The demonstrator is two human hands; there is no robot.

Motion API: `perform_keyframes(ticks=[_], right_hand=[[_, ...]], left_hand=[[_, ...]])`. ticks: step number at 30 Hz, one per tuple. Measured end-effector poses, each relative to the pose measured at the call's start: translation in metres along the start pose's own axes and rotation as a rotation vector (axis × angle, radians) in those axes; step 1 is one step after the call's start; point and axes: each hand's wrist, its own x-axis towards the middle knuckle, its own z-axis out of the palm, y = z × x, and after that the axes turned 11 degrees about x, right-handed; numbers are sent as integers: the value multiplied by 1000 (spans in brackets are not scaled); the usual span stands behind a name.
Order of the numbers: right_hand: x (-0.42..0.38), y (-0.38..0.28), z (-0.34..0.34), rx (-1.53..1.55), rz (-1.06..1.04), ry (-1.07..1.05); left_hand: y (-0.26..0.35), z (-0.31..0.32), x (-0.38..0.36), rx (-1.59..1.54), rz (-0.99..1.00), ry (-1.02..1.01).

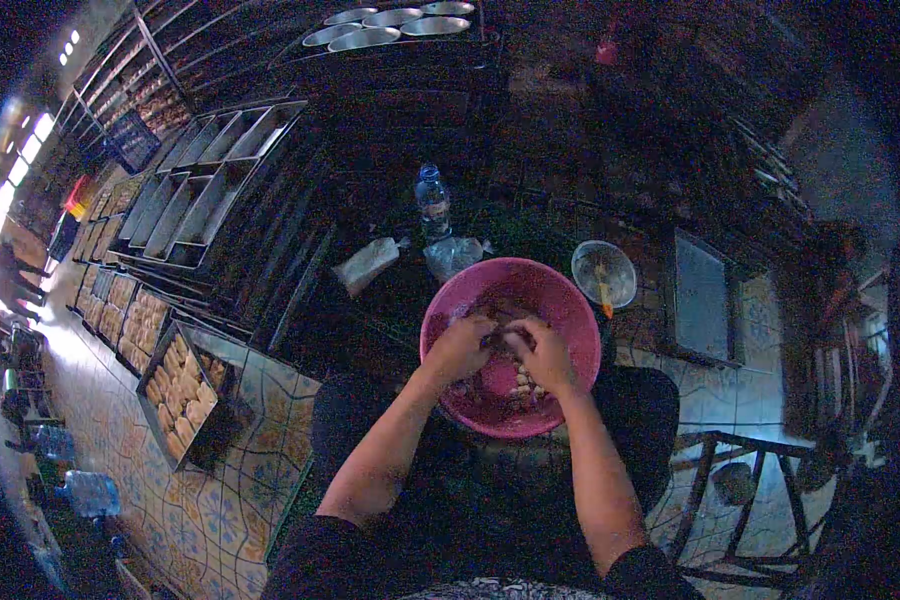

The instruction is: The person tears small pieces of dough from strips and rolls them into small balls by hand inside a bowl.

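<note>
Pink basin (pixel 580 330) is the reference here; it sits in front of the person, between the knees, support underneath hidden. Both hands are inside it, over the middle, fingertips almost meeting.

Right hand (pixel 547 355): fingers curled in, look to be pinching a small purplish piece (pixel 516 342). Left hand (pixel 458 350): fingers bent in toward the same spot; can't tell whether they grip the piece too or just sit against it. Light is poor and grainy, so take the piece's shape and colour as a best guess. Its long axis is not readable.

Key relation: the piece is right at the gap between the two sets of fingertips, at the basin's centre, seemingly closer to the right. Pale pieces (pixel 523 382) lie loose on the basin floor, on the body side of the fingertips, just beside the right hand; that hand is the nearer one. The cluster runs roughly toward the body.

Around the basin: metal bowl (pixel 592 262) off its far right rim, orange handle (pixel 605 297) sticking out toward the basin. Past its far left rim, two plastic bags (pixel 368 266) (pixel 454 258), with a bottle (pixel 432 208) behind the nearer one. Bread tray (pixel 182 395) is well left of the basin, on the floor.
</note>
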Motion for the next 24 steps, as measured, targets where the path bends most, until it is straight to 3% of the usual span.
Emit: perform_keyframes(ticks=[3,10,12,15,18,24], right_hand=[[0,1,-3,-86,-160,-3],[-1,-6,-5,-116,-95,5],[-3,-10,-3,-197,-321,124],[-1,-10,-8,-184,-340,-31],[-1,-16,-7,-60,-244,-12],[0,1,-4,-185,-260,28]], left_hand=[[-6,2,0,65,20,6],[4,-1,2,-52,18,4],[3,-2,-1,-29,-19,-39],[-5,4,-2,16,-4,-2],[-2,5,0,42,-117,-62],[-5,6,0,-38,-44,-84]])
